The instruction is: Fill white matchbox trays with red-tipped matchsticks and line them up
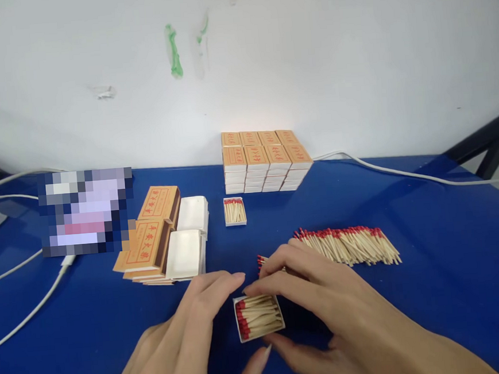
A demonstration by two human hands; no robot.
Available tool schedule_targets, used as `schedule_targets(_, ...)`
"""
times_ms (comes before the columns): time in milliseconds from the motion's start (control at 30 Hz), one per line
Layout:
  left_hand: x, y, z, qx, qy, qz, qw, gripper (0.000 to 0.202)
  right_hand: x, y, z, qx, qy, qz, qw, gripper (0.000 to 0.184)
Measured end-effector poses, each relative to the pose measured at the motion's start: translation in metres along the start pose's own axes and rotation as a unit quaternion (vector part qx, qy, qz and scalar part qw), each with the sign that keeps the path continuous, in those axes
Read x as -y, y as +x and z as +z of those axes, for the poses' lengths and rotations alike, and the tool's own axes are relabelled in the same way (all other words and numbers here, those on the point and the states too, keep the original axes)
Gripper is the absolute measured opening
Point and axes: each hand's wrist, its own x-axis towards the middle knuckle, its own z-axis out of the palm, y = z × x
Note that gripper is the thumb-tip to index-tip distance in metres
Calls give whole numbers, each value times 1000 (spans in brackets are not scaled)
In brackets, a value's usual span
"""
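A small white matchbox tray [260,317] full of red-tipped matches lies on the blue table near me. My right hand [327,302] curls over it, fingertips on its far edge and thumb against its near edge. A few loose matches [261,261] stick out behind those fingers. My left hand [187,336] rests beside the tray's left edge, fingers stretched toward its top left corner and thumb near its lower edge.
A heap of loose matches [349,245] lies to the right. Another filled tray [235,211] sits further back, before a block of stacked matchboxes [264,160]. Orange sleeves [149,235] and white empty trays [191,237] are stacked at left. White cables [30,314] cross the table.
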Motion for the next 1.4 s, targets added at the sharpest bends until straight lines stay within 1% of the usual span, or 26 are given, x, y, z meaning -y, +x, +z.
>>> schedule_targets(100, -1, -4, -1, 2, 11, 6, 1000, 34, 5, -1, -7, 11, 4, 14, 1000, 44)
schedule_targets(200, 0, -11, -1, 2, 50, 24, 998, 49, 6, 0, -17, -24, 6, 32, 999, 39)
schedule_targets(267, 2, -17, 1, 12, 80, 33, 996, 60, 3, 0, -21, -46, -19, 56, 997, 34)
schedule_targets(300, 3, -19, 2, 21, 93, 36, 995, 63, 1, 1, -23, -51, -36, 61, 996, 30)
schedule_targets(400, 10, -25, 5, 48, 124, 53, 990, 57, -7, 1, -22, -49, -89, 48, 994, 15)
schedule_targets(467, 13, -28, 7, 48, 136, 63, 988, 50, -12, 1, -20, -37, -121, 29, 992, 11)
schedule_targets(567, 15, -29, 8, 37, 146, 67, 986, 43, -16, 1, -17, -21, -167, -3, 986, 16)
schedule_targets(700, 13, -27, 8, 26, 144, 69, 987, 37, -16, 0, -17, -12, -197, -38, 980, 23)
schedule_targets(800, 14, -26, 8, 25, 129, 60, 989, 37, -15, 0, -20, -23, -187, -30, 982, 25)
schedule_targets(933, 14, -24, 7, 34, 113, 57, 991, 40, -8, 0, -22, -60, -127, -19, 990, 17)
schedule_targets(1033, 12, -23, 6, 45, 104, 48, 992, 41, -1, 0, -18, -44, -98, -52, 993, 18)
schedule_targets(1133, 11, -23, 5, 51, 99, 48, 993, 42, 0, -1, -9, -22, -115, -78, 990, 23)
schedule_targets(1267, 12, -23, 6, 53, 97, 51, 993, 46, -4, 1, -1, -16, -148, -92, 985, 28)
schedule_targets(1400, 12, -22, 7, 60, 85, 52, 993, 45, -4, 3, -1, -9, -156, -88, 984, 29)
